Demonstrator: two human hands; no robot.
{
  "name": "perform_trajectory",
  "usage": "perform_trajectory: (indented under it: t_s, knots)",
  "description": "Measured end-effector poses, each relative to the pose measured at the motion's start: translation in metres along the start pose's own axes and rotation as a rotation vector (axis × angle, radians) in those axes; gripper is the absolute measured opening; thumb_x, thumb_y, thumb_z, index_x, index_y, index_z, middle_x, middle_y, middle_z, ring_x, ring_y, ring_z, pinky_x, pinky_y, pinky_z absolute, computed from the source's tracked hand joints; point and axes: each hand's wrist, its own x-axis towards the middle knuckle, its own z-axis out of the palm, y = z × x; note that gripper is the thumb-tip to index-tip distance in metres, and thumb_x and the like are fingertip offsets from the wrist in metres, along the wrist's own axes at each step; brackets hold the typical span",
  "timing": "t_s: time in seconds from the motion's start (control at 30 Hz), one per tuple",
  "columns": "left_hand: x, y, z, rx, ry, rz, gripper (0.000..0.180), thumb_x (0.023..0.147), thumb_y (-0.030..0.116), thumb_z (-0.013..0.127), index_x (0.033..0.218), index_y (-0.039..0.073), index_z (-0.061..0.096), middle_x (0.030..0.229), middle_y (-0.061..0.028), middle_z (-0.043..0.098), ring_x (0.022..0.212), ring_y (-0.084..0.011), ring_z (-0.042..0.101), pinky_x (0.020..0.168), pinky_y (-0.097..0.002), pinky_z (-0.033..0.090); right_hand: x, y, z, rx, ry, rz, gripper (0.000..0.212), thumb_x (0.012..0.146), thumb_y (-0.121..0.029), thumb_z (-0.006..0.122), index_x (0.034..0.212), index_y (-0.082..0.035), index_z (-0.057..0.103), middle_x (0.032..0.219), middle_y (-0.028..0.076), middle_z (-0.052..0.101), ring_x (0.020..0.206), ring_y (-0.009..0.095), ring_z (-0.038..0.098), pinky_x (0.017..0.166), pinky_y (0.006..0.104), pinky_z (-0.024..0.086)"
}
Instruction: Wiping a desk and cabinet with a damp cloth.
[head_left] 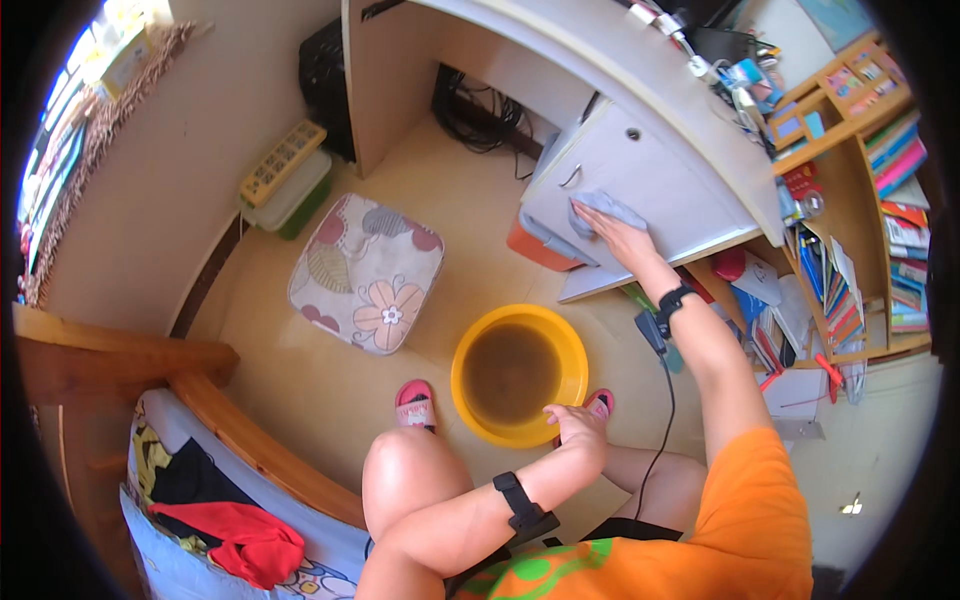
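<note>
My right hand (pixel 622 238) presses a grey-blue cloth (pixel 612 213) flat against the white door of a desk cabinet (pixel 655 170), below its small metal handle (pixel 571 177). The fingers lie stretched over the cloth. My left hand (pixel 580 430) hangs loosely beside my knee, at the near rim of a yellow basin (pixel 578 350). Its fingers are slightly bent and apart, with nothing seen in them. Murky brown water (pixel 512 372) stands in the basin on the floor between my feet.
A flower-patterned square stool (pixel 366 275) stands left of the basin. Under the desk are an orange-and-grey bin (pixel 540 245) and coiled black cables (pixel 480 115). Open shelves with books (pixel 905 260) stand at right. A black cord (pixel 668 420) hangs beside my right leg. A wooden bed frame (pixel 270 450) is at left.
</note>
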Motion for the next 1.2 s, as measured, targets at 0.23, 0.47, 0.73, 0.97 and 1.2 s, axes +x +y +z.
perform_trajectory:
  t_s: [0.23, 0.47, 0.73, 0.97, 1.2]
  knots:
    - [-0.004, -0.033, -0.001, 0.052, -0.103, 0.058, 0.043, 0.09, 0.022, 0.063, 0.129, 0.003, 0.06, 0.133, -0.0163, 0.059, 0.119, -0.0355, 0.059, 0.094, -0.0572, 0.042, -0.142, 0.027, -0.063, 1.186, -0.017, 0.432, 0.048, 0.09, -0.001, 0.044, 0.138, -0.005, 0.047, 0.141, 0.016, 0.047, 0.132, 0.03, 0.045, 0.109, 0.0368, 0.039]
    - [-0.028, -0.098, -0.004, -0.368, 0.552, 0.169, 0.02, 0.082, 0.014, 0.061, 0.097, 0.005, 0.071, 0.1, -0.0165, 0.071, 0.09, -0.0333, 0.07, 0.08, -0.0447, 0.056, -0.319, 0.007, -0.186, 2.135, 0.227, 1.085, 0.039, 0.095, -0.002, 0.053, 0.133, 0.001, 0.049, 0.127, 0.013, 0.06, 0.119, 0.026, 0.057, 0.101, 0.0346, 0.044]
    - [-0.174, -0.226, -0.036, -0.933, 1.144, -0.161, 0.025, 0.091, 0.023, 0.061, 0.09, -0.001, 0.07, 0.072, -0.0084, 0.072, 0.061, -0.0148, 0.069, 0.06, -0.0286, 0.055, -0.417, -0.059, -0.311, 3.029, 0.402, 1.582, 0.033, 0.098, -0.014, 0.05, 0.13, -0.003, 0.052, 0.124, 0.009, 0.062, 0.111, 0.02, 0.063, 0.089, 0.0365, 0.055]
    - [-0.133, -0.349, 0.098, -1.435, 0.701, -0.617, 0.044, 0.089, 0.044, 0.065, 0.104, 0.003, 0.069, 0.094, -0.0085, 0.072, 0.074, -0.0212, 0.068, 0.063, -0.0395, 0.056, -0.393, -0.061, -0.345, 3.189, 0.471, 1.748, 0.029, 0.098, -0.013, 0.05, 0.125, -0.003, 0.054, 0.122, 0.01, 0.063, 0.112, 0.023, 0.063, 0.094, 0.0398, 0.055]
    - [-0.035, -0.372, 0.129, -1.601, 0.67, -0.851, 0.062, 0.085, 0.059, 0.063, 0.108, 0.001, 0.065, 0.098, -0.0106, 0.07, 0.076, -0.0231, 0.069, 0.058, -0.0397, 0.054, -0.305, -0.056, -0.3, 3.417, 0.371, 1.66, 0.035, 0.096, -0.009, 0.052, 0.13, 0.0, 0.05, 0.122, 0.011, 0.063, 0.113, 0.023, 0.063, 0.094, 0.0386, 0.056]
